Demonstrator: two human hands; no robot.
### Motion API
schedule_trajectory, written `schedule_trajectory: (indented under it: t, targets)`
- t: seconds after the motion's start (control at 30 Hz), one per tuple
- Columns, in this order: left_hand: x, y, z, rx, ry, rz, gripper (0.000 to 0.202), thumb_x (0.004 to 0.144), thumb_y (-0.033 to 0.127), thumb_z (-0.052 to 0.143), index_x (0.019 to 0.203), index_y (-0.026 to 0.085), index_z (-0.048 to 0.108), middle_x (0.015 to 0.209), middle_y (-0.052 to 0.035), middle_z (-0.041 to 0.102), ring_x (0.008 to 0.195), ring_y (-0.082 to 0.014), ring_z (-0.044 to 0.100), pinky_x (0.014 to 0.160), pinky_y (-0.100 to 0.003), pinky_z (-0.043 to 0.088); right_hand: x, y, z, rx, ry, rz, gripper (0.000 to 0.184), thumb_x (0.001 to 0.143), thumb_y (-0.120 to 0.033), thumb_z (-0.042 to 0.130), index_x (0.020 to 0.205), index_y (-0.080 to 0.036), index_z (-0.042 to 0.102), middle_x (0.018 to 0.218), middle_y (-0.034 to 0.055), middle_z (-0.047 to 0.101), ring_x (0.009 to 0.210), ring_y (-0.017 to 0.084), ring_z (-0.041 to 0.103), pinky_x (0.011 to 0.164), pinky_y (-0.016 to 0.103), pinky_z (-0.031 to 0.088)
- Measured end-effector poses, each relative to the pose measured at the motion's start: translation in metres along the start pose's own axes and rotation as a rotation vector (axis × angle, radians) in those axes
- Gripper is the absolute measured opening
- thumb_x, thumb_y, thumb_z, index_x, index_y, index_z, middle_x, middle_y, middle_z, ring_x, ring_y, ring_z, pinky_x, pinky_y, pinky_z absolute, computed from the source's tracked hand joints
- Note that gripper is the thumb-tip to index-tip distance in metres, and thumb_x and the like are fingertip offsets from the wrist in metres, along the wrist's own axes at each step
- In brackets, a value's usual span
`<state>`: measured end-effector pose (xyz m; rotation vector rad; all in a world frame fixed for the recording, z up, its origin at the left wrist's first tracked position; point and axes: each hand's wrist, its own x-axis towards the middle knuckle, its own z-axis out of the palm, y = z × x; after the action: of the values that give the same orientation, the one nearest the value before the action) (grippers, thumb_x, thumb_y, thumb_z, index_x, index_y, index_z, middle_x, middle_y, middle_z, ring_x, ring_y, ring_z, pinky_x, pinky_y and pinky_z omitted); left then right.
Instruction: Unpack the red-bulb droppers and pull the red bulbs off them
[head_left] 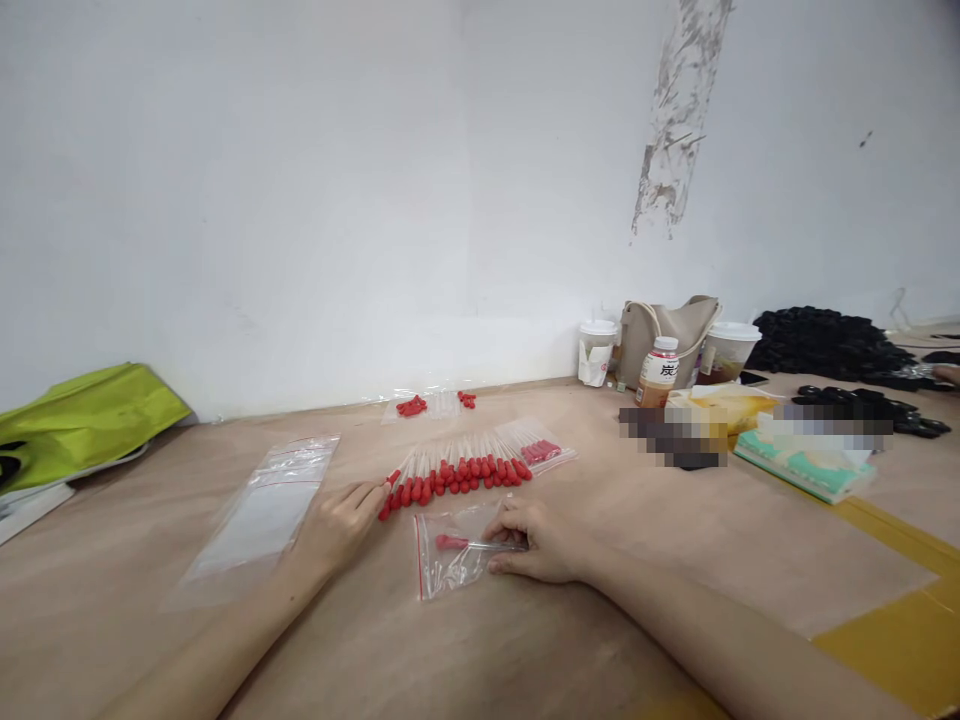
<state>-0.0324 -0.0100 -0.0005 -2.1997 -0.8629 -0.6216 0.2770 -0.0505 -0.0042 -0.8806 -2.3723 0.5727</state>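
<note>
A row of glass droppers with red rubber bulbs (465, 473) lies in front of me, bulbs toward me. My left hand (349, 520) is at the row's left end, its fingertips closed on the red bulb of one dropper (392, 479). My right hand (536, 540) pinches a clear zip bag (442, 572) by its right side. Inside that bag lies one dropper (452, 542), its bulb pointing left. Flat to the left of my left hand rests a stack of clear zip bags (262, 505).
Behind the row lie bags with small red pieces (412, 406); a filled bag (540, 452) touches its right end. Farther right stand a bottle (658, 375), lidded cups (596, 355) and a grey bag (667, 325), near a tissue pack (802, 460). A yellow-green bag (97, 420) lies left.
</note>
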Motion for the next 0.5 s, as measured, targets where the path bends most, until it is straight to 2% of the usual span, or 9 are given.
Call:
schedule_trajectory:
  t: [0.13,0.2,0.3,0.4,0.5]
  targets:
    - [0.000,0.006,0.004,-0.072,-0.060,-0.118,0.019,0.087,0.024,0.041,0.095,0.021,0.059,0.092,-0.0029,0.068,0.080,-0.0172,0.063,0.073,-0.028,0.047,0.000,0.000,-0.001,-0.018,-0.003,0.003,0.029,0.070,-0.038,0.063,0.092,-0.019,0.063,0.081,0.0015,0.055,0.071,0.010,0.048,0.062,0.020,0.039]
    - [0.004,0.010,0.001,-0.131,-0.089,-0.249,0.019,0.086,0.031,0.043,0.092,0.021,0.058,0.086,-0.0016,0.068,0.073,-0.0172,0.064,0.069,-0.029,0.048,0.000,0.000,-0.001,-0.025,-0.005,0.005,0.030,0.070,-0.039,0.062,0.092,-0.019,0.063,0.081,0.0014,0.054,0.071,0.010,0.048,0.062,0.020,0.039]
    - [0.013,0.017,-0.006,-0.325,-0.133,-0.515,0.021,0.083,0.038,0.045,0.088,0.021,0.056,0.079,-0.0002,0.068,0.069,-0.0165,0.064,0.064,-0.027,0.049,0.000,0.000,0.000,-0.036,-0.008,0.014,0.030,0.071,-0.040,0.062,0.093,-0.020,0.063,0.081,0.0015,0.054,0.070,0.010,0.048,0.061,0.020,0.039]
    - [0.019,0.018,-0.007,-0.550,-0.075,-0.820,0.025,0.078,0.044,0.050,0.082,0.019,0.053,0.073,-0.0010,0.067,0.067,-0.0170,0.065,0.057,-0.026,0.049,0.000,-0.001,0.000,-0.030,-0.007,0.017,0.030,0.071,-0.040,0.061,0.092,-0.019,0.063,0.081,0.0017,0.054,0.070,0.011,0.048,0.061,0.020,0.039]
    - [0.017,0.014,0.001,-0.735,0.026,-1.049,0.030,0.072,0.046,0.055,0.080,0.017,0.051,0.072,-0.0042,0.067,0.066,-0.0193,0.066,0.057,-0.028,0.051,0.000,-0.001,0.000,-0.014,-0.014,0.027,0.030,0.071,-0.040,0.062,0.092,-0.019,0.062,0.081,0.0019,0.054,0.071,0.011,0.049,0.061,0.021,0.040]
